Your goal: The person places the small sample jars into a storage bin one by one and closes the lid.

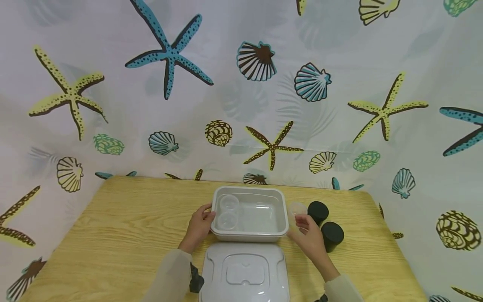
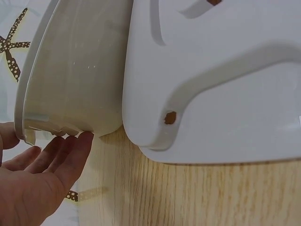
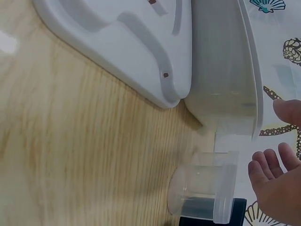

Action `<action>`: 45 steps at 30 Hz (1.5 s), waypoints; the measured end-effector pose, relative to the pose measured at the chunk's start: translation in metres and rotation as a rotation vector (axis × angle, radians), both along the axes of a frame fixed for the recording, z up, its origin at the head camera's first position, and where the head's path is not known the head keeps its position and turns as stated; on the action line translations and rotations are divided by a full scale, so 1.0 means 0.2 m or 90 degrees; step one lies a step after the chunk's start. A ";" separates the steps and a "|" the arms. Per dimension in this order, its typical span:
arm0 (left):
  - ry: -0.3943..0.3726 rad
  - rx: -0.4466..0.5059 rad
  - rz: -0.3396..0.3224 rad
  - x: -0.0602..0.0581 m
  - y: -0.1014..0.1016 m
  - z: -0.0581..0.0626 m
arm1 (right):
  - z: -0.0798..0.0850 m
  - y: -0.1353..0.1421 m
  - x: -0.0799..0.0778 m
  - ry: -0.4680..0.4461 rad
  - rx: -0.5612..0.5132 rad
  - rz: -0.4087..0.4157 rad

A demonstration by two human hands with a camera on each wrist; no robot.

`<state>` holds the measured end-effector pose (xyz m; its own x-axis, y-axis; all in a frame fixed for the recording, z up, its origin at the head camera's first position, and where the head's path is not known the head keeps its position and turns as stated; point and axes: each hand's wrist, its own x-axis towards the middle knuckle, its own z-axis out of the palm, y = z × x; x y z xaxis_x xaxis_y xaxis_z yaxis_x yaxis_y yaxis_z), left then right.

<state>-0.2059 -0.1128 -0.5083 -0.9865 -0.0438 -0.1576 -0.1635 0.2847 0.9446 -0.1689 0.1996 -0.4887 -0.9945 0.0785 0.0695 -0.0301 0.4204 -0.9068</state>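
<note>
A white plastic bin (image 1: 260,238) stands on the table, with two clear round containers (image 1: 229,203) in its left half. My left hand (image 1: 199,226) holds the bin's left end. In the left wrist view the thumb is at the rim and the fingertips (image 2: 84,137) touch the wall under it. My right hand (image 1: 310,240) hovers off the bin's right end, fingers loosely bent and nothing in them. In the right wrist view it is apart from another clear container (image 3: 202,183), which stands on the table beside the bin.
A white lid (image 1: 245,268) with moulded grooves lies directly in front of the bin. Two black cylindrical containers (image 1: 332,235) stand to the right of my right hand. Behind the wooden table (image 1: 124,235) hangs a curtain (image 1: 241,100) printed with shells and starfish.
</note>
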 end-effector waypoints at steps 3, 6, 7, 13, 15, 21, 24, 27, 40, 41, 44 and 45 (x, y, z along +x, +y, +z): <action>-0.001 0.003 -0.002 0.01 0.00 0.00 | 0.00 0.02 0.02 -0.008 0.002 -0.004; -0.002 0.001 -0.002 0.01 0.00 0.00 | 0.00 0.04 0.03 -0.014 -0.003 -0.008; -0.003 0.002 -0.003 0.01 -0.01 0.00 | 0.00 0.04 0.04 -0.014 -0.005 -0.009; -0.007 0.006 0.001 0.01 -0.01 0.00 | -0.01 0.09 0.09 -0.012 0.000 -0.013; -0.008 0.010 0.003 0.01 -0.01 -0.01 | -0.01 0.11 0.11 -0.020 -0.002 -0.011; 0.001 0.012 -0.006 0.01 -0.01 -0.01 | -0.03 0.17 0.15 -0.047 -0.013 -0.009; 0.004 0.004 -0.013 0.01 -0.02 -0.02 | -0.04 0.19 0.16 -0.048 -0.006 -0.014; 0.001 0.000 -0.016 0.01 -0.02 -0.03 | -0.05 0.22 0.18 -0.052 -0.001 -0.025; -0.014 0.014 -0.019 0.00 -0.01 -0.02 | -0.08 0.34 0.29 -0.093 0.039 -0.053; -0.012 0.014 -0.021 0.00 -0.01 -0.02 | -0.08 0.35 0.30 -0.095 0.042 -0.057; -0.011 0.009 -0.022 0.00 -0.01 -0.01 | -0.08 0.39 0.31 -0.110 0.052 -0.068; -0.011 0.007 -0.022 0.00 -0.01 -0.01 | -0.07 0.41 0.32 -0.115 0.055 -0.072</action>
<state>-0.2064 -0.1150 -0.5098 -0.9847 -0.0079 -0.1742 -0.1694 0.2808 0.9447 -0.1057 0.2812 -0.5030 -0.9767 0.1911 -0.0979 0.1811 0.4884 -0.8536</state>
